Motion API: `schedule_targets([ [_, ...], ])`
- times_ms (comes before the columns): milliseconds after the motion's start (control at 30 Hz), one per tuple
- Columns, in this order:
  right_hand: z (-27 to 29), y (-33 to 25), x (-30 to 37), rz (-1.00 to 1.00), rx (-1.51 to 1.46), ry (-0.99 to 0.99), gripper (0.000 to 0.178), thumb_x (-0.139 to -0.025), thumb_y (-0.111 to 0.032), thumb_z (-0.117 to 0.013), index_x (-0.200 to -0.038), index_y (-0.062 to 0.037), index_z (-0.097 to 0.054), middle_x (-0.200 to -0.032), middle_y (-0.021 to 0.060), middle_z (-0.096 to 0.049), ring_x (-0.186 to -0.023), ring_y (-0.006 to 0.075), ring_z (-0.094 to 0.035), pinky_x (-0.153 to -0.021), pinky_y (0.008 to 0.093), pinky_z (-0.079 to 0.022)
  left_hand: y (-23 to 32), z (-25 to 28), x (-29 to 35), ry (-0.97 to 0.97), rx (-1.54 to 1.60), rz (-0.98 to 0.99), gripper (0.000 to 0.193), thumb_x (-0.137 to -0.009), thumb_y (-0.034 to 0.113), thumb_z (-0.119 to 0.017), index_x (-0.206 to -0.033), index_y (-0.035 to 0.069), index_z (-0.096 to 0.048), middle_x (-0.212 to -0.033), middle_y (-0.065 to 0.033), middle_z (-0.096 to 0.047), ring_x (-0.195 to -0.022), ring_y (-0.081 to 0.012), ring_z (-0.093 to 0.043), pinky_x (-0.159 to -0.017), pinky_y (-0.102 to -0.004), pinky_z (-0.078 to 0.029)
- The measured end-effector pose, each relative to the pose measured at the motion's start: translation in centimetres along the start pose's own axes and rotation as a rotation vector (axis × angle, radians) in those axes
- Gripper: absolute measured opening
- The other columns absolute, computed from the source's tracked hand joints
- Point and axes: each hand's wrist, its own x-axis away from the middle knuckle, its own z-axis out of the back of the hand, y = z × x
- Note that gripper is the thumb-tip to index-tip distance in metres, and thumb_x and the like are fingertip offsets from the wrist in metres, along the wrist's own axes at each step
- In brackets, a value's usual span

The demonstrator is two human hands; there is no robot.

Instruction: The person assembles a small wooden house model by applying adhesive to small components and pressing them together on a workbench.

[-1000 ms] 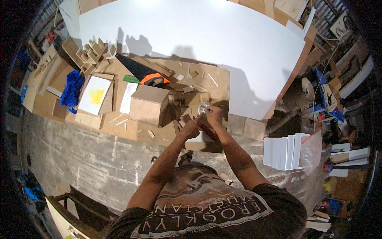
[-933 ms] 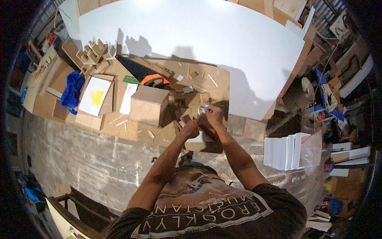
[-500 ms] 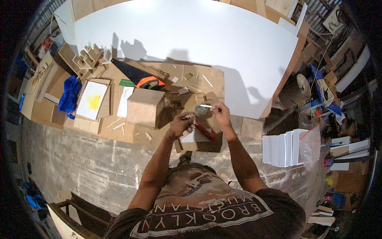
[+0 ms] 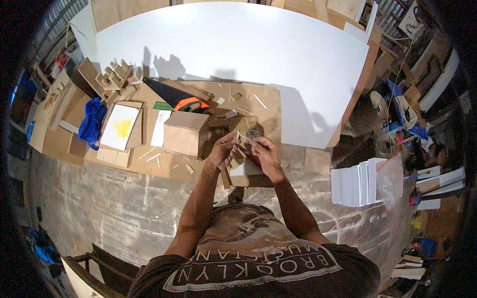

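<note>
My left hand (image 4: 225,150) is closed, pinching a small pale piece of wood (image 4: 238,134) at its fingertips. Opposite it, my right hand (image 4: 267,156) grips a thin white stick (image 4: 244,136), whose tip meets the wood piece or lies very close to it. Just beyond my right fingers sits a round, clear-looking dish (image 4: 254,132), partly covered by the hand. Below my hands a red tool (image 4: 254,159) lies partly hidden near a white panel (image 4: 244,170). A plywood box (image 4: 185,134) stands to the left of my left hand.
Behind the box lies a handsaw (image 4: 169,96) with an orange and black handle. Small offcuts (image 4: 231,113) litter the bench. A large white sheet (image 4: 238,44) spans the far side. At left are a blue cloth (image 4: 92,121) and a yellow-stained white board (image 4: 118,126); at right, white panels (image 4: 354,184) stand stacked.
My right hand has moved left and slightly nearer, bringing the white stick from over the dish to the wood piece. My left hand has risen and turned, its fingers now pointing up.
</note>
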Motion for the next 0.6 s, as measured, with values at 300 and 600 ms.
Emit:
schedule_targets([
  [300,0.9,0.5,1.1,0.068,0.075,-0.035,0.014,-0.090,-0.005,-0.062,-0.102,0.0030,-0.063,-0.079,0.0018,-0.059,-0.069,0.0088,-0.051,-0.064,0.0243,-0.044,-0.2,0.5,0.5,-0.047,0.038,-0.002,0.042,-0.093,-0.007,-0.049,-0.133,0.002,-0.051,-0.097,-0.0073,-0.067,-0.076,-0.0103,-0.065,-0.068,-0.0181,-0.056],
  [600,0.0,-0.7,1.8,0.001,0.150,-0.022,0.012,-0.091,-0.004,-0.060,-0.101,0.0042,-0.062,-0.079,0.0018,-0.059,-0.070,0.0086,-0.051,-0.065,0.0236,-0.043,0.0,0.7,1.3,-0.094,0.084,0.005,0.038,-0.092,-0.007,-0.049,-0.129,-0.002,-0.053,-0.096,-0.0098,-0.067,-0.079,-0.0133,-0.067,-0.071,-0.0196,-0.057],
])
